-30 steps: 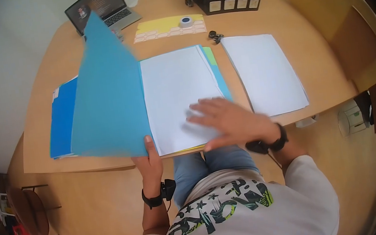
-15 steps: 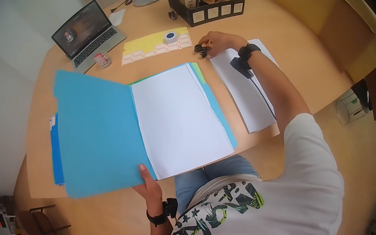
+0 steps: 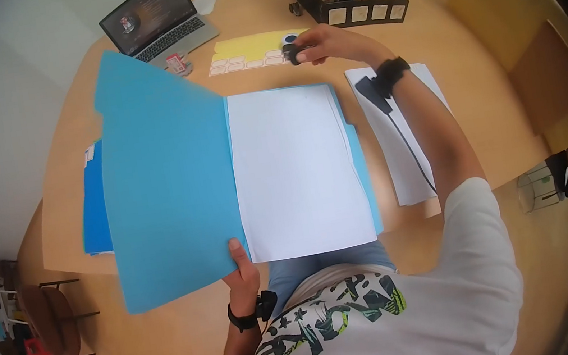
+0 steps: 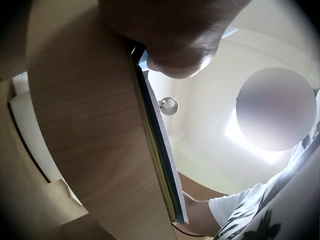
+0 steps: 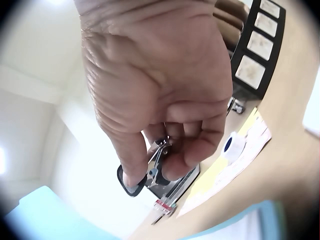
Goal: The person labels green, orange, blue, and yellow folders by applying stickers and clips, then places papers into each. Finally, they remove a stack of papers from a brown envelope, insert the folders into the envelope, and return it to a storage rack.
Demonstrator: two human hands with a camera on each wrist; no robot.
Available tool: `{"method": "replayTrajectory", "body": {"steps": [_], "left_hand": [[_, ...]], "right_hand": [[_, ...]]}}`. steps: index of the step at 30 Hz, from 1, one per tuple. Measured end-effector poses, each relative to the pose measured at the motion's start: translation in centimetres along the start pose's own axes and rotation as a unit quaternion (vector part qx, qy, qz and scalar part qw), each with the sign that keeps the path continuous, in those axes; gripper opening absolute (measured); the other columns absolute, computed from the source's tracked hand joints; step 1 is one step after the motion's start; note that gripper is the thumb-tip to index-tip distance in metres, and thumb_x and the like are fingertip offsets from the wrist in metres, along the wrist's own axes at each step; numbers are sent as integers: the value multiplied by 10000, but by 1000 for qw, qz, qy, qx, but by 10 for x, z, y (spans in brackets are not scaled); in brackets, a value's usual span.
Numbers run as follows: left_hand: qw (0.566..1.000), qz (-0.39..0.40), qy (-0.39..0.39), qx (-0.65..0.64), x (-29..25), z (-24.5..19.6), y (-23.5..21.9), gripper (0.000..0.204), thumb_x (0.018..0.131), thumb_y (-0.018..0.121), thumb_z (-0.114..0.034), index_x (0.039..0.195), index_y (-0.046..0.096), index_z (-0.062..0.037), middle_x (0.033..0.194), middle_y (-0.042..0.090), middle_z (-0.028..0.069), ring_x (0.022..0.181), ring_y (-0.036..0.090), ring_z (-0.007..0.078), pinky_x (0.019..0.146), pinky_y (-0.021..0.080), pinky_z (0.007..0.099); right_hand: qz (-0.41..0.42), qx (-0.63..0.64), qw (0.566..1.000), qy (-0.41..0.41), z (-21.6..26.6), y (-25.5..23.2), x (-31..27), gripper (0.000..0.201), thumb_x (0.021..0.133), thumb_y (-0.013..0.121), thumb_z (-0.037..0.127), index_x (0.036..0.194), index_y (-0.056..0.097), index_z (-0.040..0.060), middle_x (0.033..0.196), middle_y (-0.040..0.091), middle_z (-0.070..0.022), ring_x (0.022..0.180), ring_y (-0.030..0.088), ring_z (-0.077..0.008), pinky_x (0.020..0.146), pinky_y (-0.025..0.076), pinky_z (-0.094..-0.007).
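My left hand [image 3: 243, 274] pinches the lower edge of an opened blue folder [image 3: 169, 186] near its crease, thumb on top and fingers hidden underneath. White papers [image 3: 297, 168] lie on the folder's right side. Edge-on in the left wrist view, the papers [image 4: 167, 150] and folder jut past the table edge. My right hand [image 3: 338, 43] is raised over the far part of the table. Between its thumb and curled fingers it holds a small black-and-silver tool [image 5: 155, 172] with an oval black grip; its exact kind I cannot tell.
A second paper stack [image 3: 396, 151] lies under my right forearm. Behind are a yellow label sheet [image 3: 244, 49], a white round item [image 3: 289, 37], a laptop [image 3: 166, 34], a small red-and-clear box [image 3: 177, 64] and a black organizer [image 3: 366, 12]. Darker blue folders [image 3: 93, 204] lie at left.
My right hand has left the papers, reached to the small black tool at the back and lifted it leftward toward the label sheet. The left hand still holds the folder, its cover now swung further open.
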State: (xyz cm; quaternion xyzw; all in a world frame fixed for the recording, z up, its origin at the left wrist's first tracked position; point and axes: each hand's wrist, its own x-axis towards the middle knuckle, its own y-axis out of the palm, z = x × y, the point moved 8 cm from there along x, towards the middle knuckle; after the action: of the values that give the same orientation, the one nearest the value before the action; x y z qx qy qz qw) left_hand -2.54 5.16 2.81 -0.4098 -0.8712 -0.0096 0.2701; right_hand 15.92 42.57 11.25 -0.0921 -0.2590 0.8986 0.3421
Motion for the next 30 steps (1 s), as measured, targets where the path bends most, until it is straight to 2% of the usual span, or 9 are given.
{"method": "replayTrajectory", "body": {"steps": [2,5,8,12,15,21,27,30], "left_hand": [[1000,-8,3,7,3,-3,1,328,984,432,-144,1180,478,114,1143,553,187,1034,544,261,906,426,361],[1000,-10,8,11,3,-4,2,332,989,423,-150,1182,471,115,1140,551,189,1031,545,261,902,428,356],[1000,-4,8,16,0,-2,0,338,991,420,-153,1189,465,118,1143,548,188,1036,542,262,904,426,354],[1000,-1,9,7,3,-8,3,331,993,412,-147,1183,468,119,1134,550,184,1032,541,260,894,428,351],[1000,5,0,-3,-1,-5,2,329,982,443,-135,1184,481,122,1157,549,187,1048,531,262,916,416,364],[1000,7,-4,12,0,-3,1,319,980,450,-134,1164,488,123,1116,559,183,1003,538,257,888,424,362],[999,12,6,29,4,-8,2,304,981,418,-105,1155,492,132,1092,573,212,983,568,284,860,446,363],[1000,4,-16,4,3,-5,2,325,976,459,-135,1170,480,126,1124,555,190,1014,534,259,891,423,367]], "right_hand": [[30,-13,999,13,15,15,7,406,801,707,292,1063,636,-10,786,580,0,686,512,-83,658,425,-217],[132,-49,990,28,11,52,49,446,775,726,300,1084,640,-9,765,568,10,673,494,-75,646,412,-209],[160,-32,985,58,2,72,74,442,769,728,279,1097,645,-5,752,563,16,661,484,-72,635,408,-204],[221,21,972,72,3,96,91,393,755,753,281,1037,663,22,750,578,20,638,468,-66,642,411,-201],[272,29,959,72,6,109,92,354,759,758,280,1012,661,51,798,603,16,682,515,-73,690,434,-217],[283,43,956,60,-5,114,97,359,779,746,277,1042,644,56,916,636,0,851,587,-102,822,460,-247],[290,42,954,68,-6,116,94,362,799,729,276,1054,637,37,958,640,-19,894,595,-115,868,464,-263],[256,30,964,64,1,112,88,440,794,731,285,1123,618,17,1027,637,-52,929,595,-130,868,464,-270]]}}
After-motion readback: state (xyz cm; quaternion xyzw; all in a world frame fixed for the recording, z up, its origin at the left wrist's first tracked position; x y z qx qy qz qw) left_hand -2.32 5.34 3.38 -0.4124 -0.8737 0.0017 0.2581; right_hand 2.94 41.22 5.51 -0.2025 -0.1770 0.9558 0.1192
